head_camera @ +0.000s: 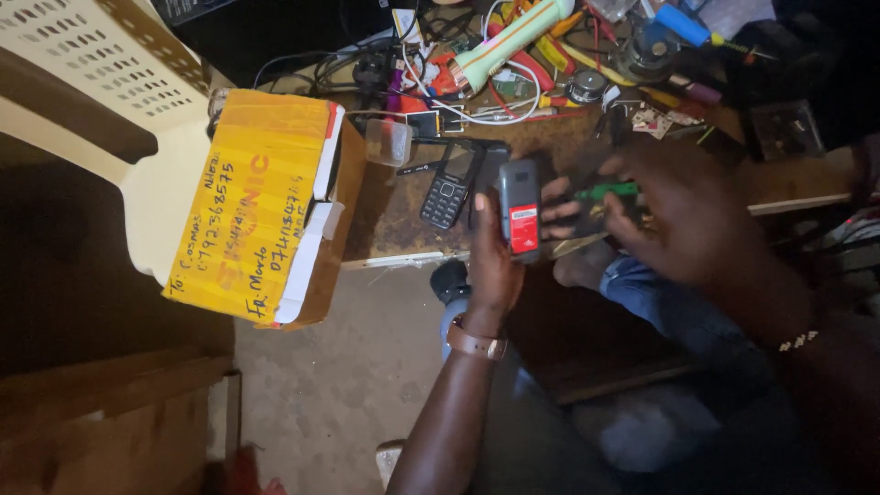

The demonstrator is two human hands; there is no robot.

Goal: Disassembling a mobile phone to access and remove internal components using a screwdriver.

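grey phone (pixel 519 209) in left hand (pixel 495 266)

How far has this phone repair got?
Done: the phone in the left hand shows its open back with a red-labelled battery. In hand: the right hand brings a green tool to it. Left: its cover isn't on; another phone waits on the bench.
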